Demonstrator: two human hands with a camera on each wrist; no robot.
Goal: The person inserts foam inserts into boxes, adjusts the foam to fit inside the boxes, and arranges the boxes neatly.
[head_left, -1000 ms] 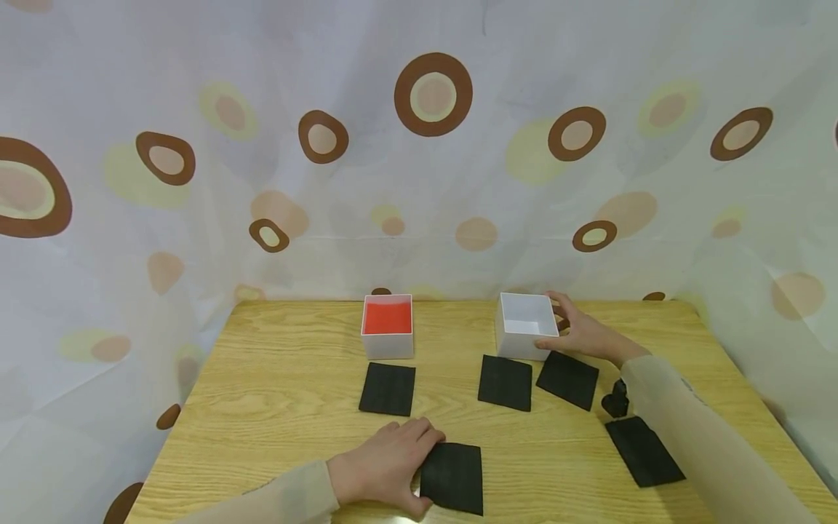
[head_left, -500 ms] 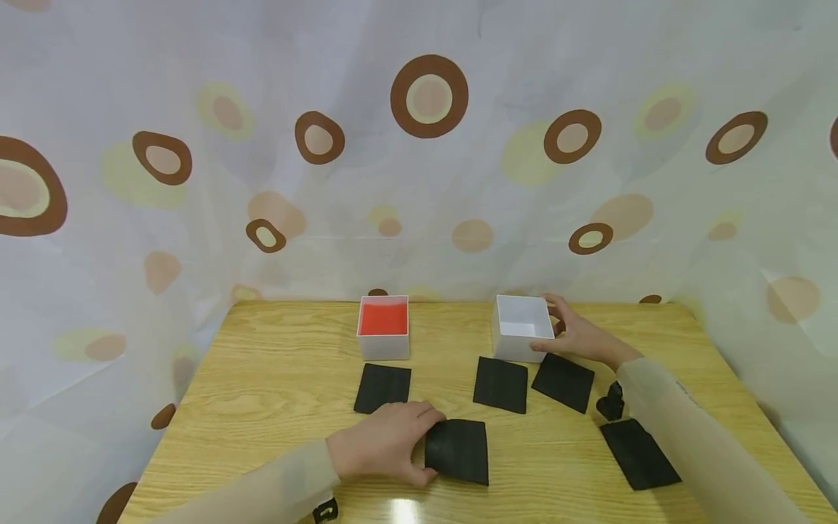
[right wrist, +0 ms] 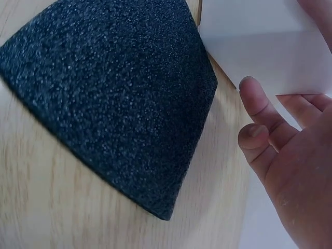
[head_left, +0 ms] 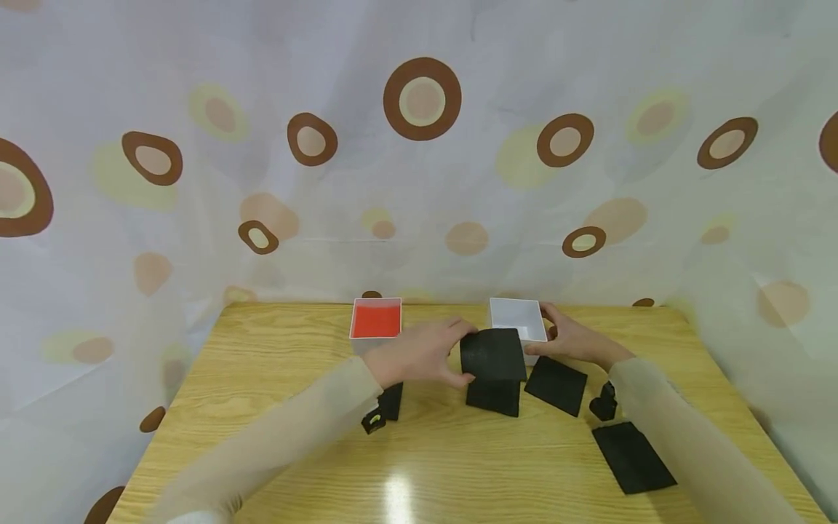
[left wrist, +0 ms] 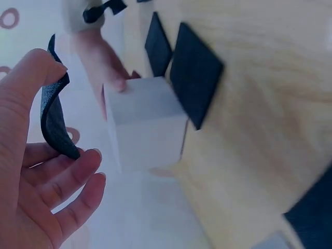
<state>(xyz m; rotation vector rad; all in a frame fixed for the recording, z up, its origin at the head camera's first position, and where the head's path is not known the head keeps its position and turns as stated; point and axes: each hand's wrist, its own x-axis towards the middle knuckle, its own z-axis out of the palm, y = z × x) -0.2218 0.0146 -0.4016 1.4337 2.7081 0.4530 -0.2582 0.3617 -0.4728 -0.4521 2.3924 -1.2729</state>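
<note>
Above the yellowish wood-grain tabletop, toward its far side, a thin, square black sheet, probably of foam or felt, is hanging raised in the left hand. That hand's thumb and fingers are pinching it across the near and far edges, close to its left side. In the left wrist view the sheet is bowing into a soft curve, so it is probably behaving as a light, pliable piece, springy rather than fragile; its face is looking matte and slightly grainy, suggesting little slip. A gentle pinch on two opposite edges is likely serving well, while a harder squeeze would probably be folding it.

Just beyond the sheet, an open-topped, square white box with smooth walls is standing on the tabletop. The right hand is gripping it from its right side, the thumb lying along the near wall and fingers reaching around the far one. The box is looking stiff but probably light, easily slid, and best steadied by opposite walls. Flat black squares of similar material are lying nearby, one partly beneath the raised sheet in the head view.
</note>
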